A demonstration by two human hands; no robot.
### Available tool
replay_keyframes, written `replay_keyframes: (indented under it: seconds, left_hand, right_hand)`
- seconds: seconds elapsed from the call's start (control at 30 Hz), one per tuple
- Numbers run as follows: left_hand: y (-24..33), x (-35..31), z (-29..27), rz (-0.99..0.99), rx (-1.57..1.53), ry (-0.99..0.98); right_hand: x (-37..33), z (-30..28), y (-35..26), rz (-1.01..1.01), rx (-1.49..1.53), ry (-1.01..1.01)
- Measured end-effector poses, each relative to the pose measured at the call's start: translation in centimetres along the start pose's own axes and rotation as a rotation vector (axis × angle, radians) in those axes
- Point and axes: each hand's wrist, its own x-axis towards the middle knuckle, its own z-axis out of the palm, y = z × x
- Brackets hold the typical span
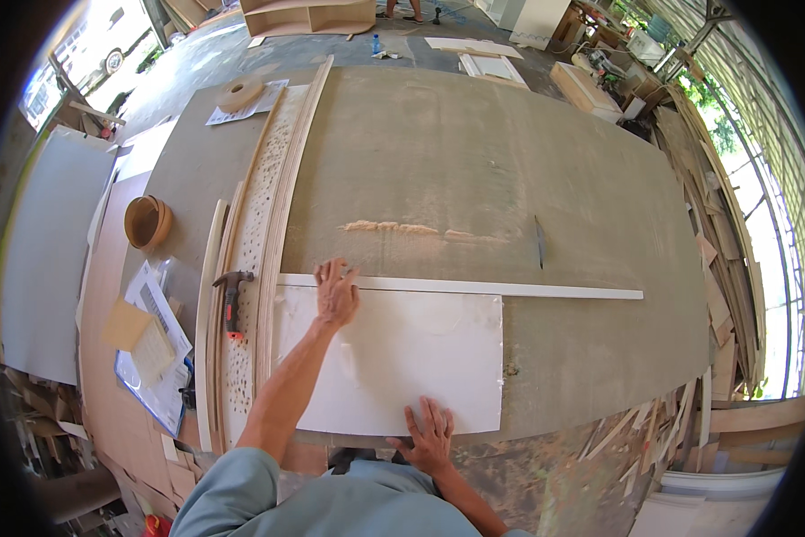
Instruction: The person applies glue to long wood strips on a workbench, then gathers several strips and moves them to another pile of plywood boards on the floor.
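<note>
A white rectangular panel lies flat at the near side of a grey-brown work table. Along its far edge runs a long, narrow white strip, which reaches past the panel to the right. My left hand rests over the strip and the panel's far left part, fingers apart and slightly bent. At the panel's near edge my right hand lies with fingers spread on its surface. A thin saw blade stands up from the table beyond the strip. The panel's left edge is against or close to a long wooden rail.
Left of the rail lie a hammer, a brown bowl, papers and a roll of tape. A line of sawdust marks the table. Scrap boards are piled at right. Another person's legs show far off.
</note>
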Motion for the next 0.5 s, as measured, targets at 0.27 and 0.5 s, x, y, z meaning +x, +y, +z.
replay_keyframes:
  seconds: [0.27, 0.5]
  left_hand:
    - [8.0, 1.3, 4.4, -0.020, -0.238, -0.160]
    - [7.2, 1.5, 4.1, -0.027, -0.254, -0.202]
  right_hand:
    - [0.8, 1.7, -2.2, 0.028, 0.039, -0.056]
    - [1.7, 1.7, -2.2, 0.028, 0.026, -0.064]
